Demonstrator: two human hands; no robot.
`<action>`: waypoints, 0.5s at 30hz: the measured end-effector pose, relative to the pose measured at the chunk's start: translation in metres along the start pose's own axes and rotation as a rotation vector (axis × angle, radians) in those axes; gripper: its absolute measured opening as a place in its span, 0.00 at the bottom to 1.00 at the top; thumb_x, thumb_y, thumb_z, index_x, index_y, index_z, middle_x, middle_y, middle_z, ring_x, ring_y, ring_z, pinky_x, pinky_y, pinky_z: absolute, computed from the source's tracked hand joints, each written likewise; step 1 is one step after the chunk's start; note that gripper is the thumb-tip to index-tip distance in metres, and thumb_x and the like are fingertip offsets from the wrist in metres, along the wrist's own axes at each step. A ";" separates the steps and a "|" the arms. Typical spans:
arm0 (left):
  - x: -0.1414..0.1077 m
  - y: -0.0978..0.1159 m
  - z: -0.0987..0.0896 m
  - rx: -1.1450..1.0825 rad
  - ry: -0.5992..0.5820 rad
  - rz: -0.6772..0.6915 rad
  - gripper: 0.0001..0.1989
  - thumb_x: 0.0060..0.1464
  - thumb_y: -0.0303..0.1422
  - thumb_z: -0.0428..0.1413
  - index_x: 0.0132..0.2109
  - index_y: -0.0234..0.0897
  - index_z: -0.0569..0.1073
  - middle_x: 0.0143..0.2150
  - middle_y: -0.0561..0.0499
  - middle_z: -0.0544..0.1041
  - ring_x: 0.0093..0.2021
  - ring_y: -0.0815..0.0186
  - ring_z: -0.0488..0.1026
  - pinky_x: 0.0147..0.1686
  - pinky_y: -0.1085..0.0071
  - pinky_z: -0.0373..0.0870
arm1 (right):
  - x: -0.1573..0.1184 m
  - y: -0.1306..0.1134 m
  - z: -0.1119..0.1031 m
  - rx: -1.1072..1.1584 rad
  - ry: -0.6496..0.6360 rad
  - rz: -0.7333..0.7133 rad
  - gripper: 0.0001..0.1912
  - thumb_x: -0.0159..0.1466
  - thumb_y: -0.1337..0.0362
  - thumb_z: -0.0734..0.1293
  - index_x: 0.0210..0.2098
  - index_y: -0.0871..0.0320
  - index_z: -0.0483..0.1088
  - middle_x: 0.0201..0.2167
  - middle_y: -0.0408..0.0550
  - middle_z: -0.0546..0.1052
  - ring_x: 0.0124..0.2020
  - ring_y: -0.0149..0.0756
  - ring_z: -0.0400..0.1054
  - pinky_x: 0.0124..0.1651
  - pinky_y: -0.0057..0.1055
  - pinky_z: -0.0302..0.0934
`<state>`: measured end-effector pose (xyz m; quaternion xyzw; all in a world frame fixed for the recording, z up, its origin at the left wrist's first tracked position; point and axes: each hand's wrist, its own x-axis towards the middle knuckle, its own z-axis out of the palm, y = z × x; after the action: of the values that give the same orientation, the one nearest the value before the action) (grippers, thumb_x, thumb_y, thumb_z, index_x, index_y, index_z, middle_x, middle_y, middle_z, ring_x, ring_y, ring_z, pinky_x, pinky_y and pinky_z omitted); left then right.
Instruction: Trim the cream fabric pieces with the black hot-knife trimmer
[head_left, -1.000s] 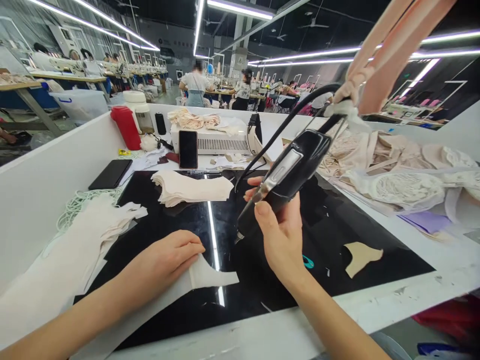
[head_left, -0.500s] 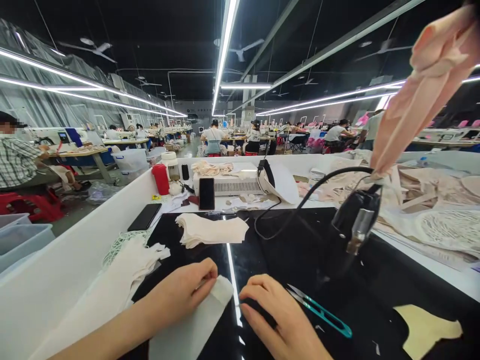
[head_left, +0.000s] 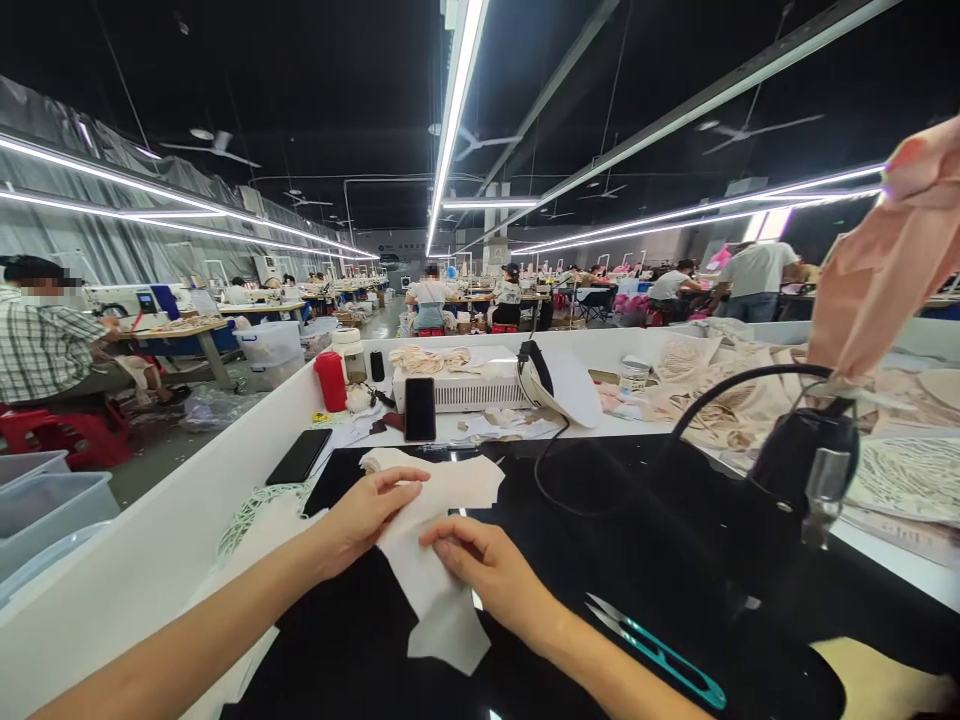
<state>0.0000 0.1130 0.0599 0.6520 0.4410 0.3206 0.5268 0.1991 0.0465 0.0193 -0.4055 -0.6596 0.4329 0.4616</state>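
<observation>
A white cut fabric piece (head_left: 442, 630) hangs between my hands, over the near edge of a stack of cream fabric pieces (head_left: 480, 482). My left hand (head_left: 375, 512) has thumb and fingers pinched on its upper left edge. On its right side, my right hand (head_left: 484, 565) grips it with the fingertips, thumb under the index finger. The lower end of the piece flares out above the black tabletop (head_left: 570, 570). Teal-handled thread snips (head_left: 660, 655) lie to the right of my right forearm, blades pointing away from me.
More white pieces (head_left: 251, 560) lie left, partly under my left forearm. A cable runs to a black device (head_left: 806, 460) with pink cloth (head_left: 862, 280) tied above. Two phones (head_left: 419, 408) and a red container (head_left: 330, 382) stand behind. A yellowish piece (head_left: 877, 675) lies lower right.
Both hands have moved forward to the stack, and the white fabric piece has come along with the left. My right hand, free before, now grips it too. The view has shifted slightly.
</observation>
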 end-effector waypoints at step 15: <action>0.064 -0.012 -0.036 0.346 0.390 0.184 0.14 0.69 0.39 0.61 0.54 0.35 0.77 0.55 0.45 0.79 0.53 0.56 0.78 0.56 0.52 0.76 | 0.093 0.053 -0.069 -0.260 0.342 0.055 0.15 0.69 0.54 0.71 0.47 0.59 0.75 0.37 0.44 0.77 0.35 0.34 0.72 0.43 0.36 0.69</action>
<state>-0.0083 0.1865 0.0540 0.6956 0.5212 0.4066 0.2815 0.2496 0.1622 0.0067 -0.5470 -0.6107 0.2813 0.4987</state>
